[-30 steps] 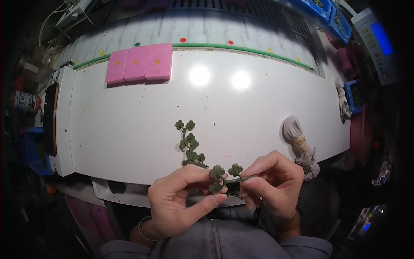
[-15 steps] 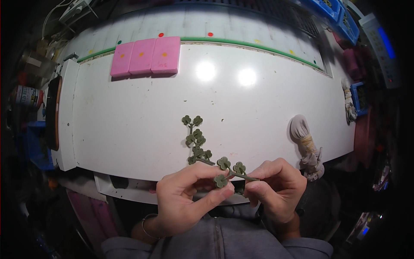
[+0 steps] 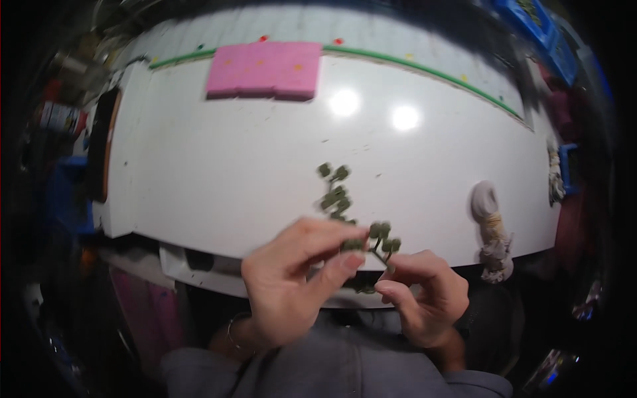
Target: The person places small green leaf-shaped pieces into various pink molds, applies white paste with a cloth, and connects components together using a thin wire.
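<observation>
A small dark-green sprig (image 3: 378,251) with clover-shaped clusters is up over the table's near edge, smeared by motion. My right hand (image 3: 428,292) pinches the lower end of its stem between thumb and index finger. On the other side, the thumb and index finger of my left hand (image 3: 288,282) close about the leftmost cluster. Just beyond my left fingers, a longer green sprig (image 3: 337,198) of the same kind lies on the white table (image 3: 219,166); its near end is hidden behind that hand.
Several pink foam blocks (image 3: 262,69) sit side by side at the back. A tied grey cloth bundle (image 3: 491,229) lies at the right. A dark phone-like slab (image 3: 104,146) rests along the left edge. Blue bins (image 3: 70,196) stand beyond the table's sides.
The sprig has turned so its stem slopes more steeply down to my right fingers. My left fingers have come up around its left cluster. The whole view has shifted and blurred.
</observation>
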### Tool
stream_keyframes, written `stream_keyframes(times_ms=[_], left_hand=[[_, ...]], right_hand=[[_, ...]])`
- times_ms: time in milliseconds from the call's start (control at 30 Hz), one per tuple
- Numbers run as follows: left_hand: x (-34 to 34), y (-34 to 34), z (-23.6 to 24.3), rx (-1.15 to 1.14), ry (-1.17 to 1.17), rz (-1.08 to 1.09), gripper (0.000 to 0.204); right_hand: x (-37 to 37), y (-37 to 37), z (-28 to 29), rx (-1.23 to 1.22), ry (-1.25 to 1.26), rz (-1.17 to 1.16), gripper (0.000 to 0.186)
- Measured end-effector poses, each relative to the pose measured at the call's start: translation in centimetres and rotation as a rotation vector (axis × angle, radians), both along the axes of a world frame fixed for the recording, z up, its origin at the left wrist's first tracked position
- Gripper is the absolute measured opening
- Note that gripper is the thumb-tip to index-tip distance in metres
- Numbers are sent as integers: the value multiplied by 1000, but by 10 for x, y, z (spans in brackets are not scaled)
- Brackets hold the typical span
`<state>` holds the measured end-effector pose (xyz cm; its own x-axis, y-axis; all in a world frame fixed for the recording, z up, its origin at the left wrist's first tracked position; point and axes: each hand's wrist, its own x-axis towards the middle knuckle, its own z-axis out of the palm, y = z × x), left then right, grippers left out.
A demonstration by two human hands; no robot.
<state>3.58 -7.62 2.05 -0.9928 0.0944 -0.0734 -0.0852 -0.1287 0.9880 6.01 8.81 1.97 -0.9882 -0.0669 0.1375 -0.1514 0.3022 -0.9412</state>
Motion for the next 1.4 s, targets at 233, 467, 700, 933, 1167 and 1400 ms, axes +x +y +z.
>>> stream_keyframes(times_ms=[233,467,700,933,1167,1400], left_hand=[[-3,-61,-4,60,198,325,18],[16,-92,-12,165,125,363,19],[27,-100,-19,277,19,210,21],[30,-97,-8,325,-54,134,24],[29,-89,5,293,-77,29,25],[23,-65,16,324,-158,-100,26]], right_hand=[[12,-56,-29,253,96,586,17],[8,-120,-79,547,11,793,23],[-3,-122,-96,400,-406,1129,22],[-4,-121,-73,369,-549,828,30],[-12,-59,33,178,-228,483,33],[-23,-47,43,92,-26,526,26]])
